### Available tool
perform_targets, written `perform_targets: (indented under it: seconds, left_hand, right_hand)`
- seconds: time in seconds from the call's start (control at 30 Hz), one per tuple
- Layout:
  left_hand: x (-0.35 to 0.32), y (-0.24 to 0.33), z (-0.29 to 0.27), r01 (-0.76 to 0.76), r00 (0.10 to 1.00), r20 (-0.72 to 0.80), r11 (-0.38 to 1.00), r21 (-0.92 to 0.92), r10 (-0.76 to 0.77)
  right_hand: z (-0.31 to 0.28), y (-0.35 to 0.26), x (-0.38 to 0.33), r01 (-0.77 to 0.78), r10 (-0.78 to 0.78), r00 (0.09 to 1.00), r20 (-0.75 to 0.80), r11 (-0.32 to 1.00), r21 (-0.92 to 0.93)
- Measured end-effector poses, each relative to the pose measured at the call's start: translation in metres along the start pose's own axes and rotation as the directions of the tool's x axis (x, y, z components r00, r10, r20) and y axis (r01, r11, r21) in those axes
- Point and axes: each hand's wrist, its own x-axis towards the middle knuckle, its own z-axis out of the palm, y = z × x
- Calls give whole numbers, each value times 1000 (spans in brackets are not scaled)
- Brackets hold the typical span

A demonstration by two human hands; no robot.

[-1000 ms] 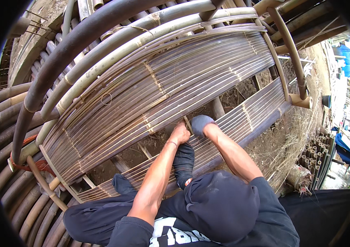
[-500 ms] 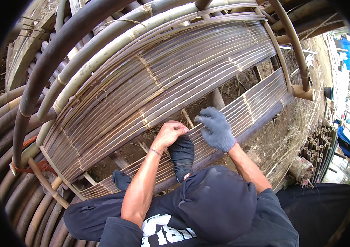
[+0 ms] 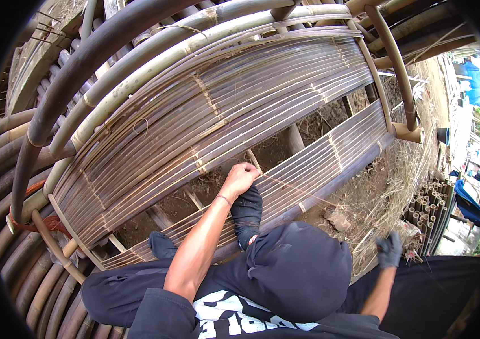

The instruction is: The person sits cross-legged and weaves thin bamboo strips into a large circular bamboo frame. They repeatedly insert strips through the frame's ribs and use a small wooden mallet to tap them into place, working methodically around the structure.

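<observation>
Head view. Left hand (image 3: 241, 177), bare: grip pinched on the near end of a thin reddish cord (image 3: 301, 191), at the inner edge of the front slat strip (image 3: 358, 133), beside a cross-stick (image 3: 253, 160) and a dark-wrapped foot (image 3: 247, 212). Cord: slants rightward over the strip; far end lost to sight. Right hand (image 3: 389, 250), grey glove: well apart, far right; cannot tell whether its grip holds anything. Risks, judged: hard tug could snap the cord or slip it from the pinch; straw (image 3: 401, 183) could snag it.
</observation>
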Motion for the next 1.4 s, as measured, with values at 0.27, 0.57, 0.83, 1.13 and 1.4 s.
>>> perform_targets:
  seconds: [0.27, 0.57, 0.83, 1.13, 1.4]
  left_hand:
    - [25, -18, 11, 86, 996, -5, 958, -274, -91]
    - [36, -27, 10, 140, 987, 110, 953, -269, -114]
    - [27, -11, 12, 116, 988, 91, 990, 85, -124]
    - [-15, -14, 14, -163, 985, 32, 864, 475, 168]
    - [-28, -24, 29, -270, 928, -33, 730, 628, 371]
  right_hand:
    - [-79, -39, -5, -745, -646, 648, -404, -428, -511]
    - [340, 166, 21, 839, -278, 486, 829, -119, -532]
    - [363, 179, 17, 618, -43, 786, 617, 81, -782]
    - [371, 100, 35, 483, 256, 634, 730, 606, -632]
    - [407, 61, 60, 443, 331, 766, 552, 351, -825]
